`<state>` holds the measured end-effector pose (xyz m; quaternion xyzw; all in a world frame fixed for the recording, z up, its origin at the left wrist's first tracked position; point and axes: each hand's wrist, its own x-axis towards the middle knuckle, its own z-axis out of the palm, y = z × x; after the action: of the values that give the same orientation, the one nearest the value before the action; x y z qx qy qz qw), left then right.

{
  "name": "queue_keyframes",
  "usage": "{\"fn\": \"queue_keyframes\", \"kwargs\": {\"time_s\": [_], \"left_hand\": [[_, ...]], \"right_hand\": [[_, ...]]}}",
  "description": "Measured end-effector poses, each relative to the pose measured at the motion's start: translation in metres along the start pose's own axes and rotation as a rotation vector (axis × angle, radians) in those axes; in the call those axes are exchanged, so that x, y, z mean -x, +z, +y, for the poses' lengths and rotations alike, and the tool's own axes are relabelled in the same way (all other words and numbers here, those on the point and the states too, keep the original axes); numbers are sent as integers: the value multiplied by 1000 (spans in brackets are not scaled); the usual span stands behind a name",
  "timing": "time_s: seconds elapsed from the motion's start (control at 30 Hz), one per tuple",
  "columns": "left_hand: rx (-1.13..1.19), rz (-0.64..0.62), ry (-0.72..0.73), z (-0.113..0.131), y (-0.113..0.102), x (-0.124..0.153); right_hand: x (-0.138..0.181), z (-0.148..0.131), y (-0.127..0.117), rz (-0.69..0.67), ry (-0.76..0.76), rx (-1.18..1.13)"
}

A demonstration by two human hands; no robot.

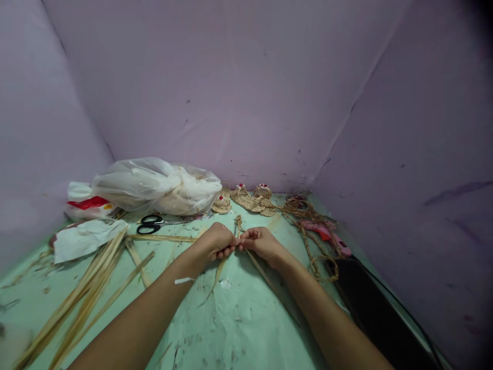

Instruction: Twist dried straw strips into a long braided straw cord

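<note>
My left hand (221,240) and my right hand (261,242) meet at the middle of the table, fingertips pinched close together. Between them they grip a braid of dried plant fibre (239,224), whose knotted end sticks up just beyond my fingers. One loose strip (218,275) hangs below my left hand. Another strip (259,265) trails from under my right hand towards my right forearm. The exact spot where the strands cross is hidden by my fingers.
Black-handled scissors (150,224) and a bundle of dried strips (90,290) lie left. Behind are a tied plastic bag (154,187) and woven pieces (248,199) with red beads. At right are braided cord (304,241), a pink glue gun (339,241) and a black slab (379,313).
</note>
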<state>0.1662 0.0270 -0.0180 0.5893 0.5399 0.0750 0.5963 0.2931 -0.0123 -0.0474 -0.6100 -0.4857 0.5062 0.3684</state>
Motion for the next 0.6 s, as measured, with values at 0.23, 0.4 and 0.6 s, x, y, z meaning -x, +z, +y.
{"fn": "queue_keyframes", "kwargs": {"time_s": [0.23,0.4,0.6], "left_hand": [[-66,234,130,-3,9,-6],[108,203,-28,-4,11,-6],[206,103,-24,-4,4,0]], "right_hand": [[25,-27,9,284,-212,958],[42,-41,31,322,-106,1143],[49,-39,50,277,-99,1164]]}}
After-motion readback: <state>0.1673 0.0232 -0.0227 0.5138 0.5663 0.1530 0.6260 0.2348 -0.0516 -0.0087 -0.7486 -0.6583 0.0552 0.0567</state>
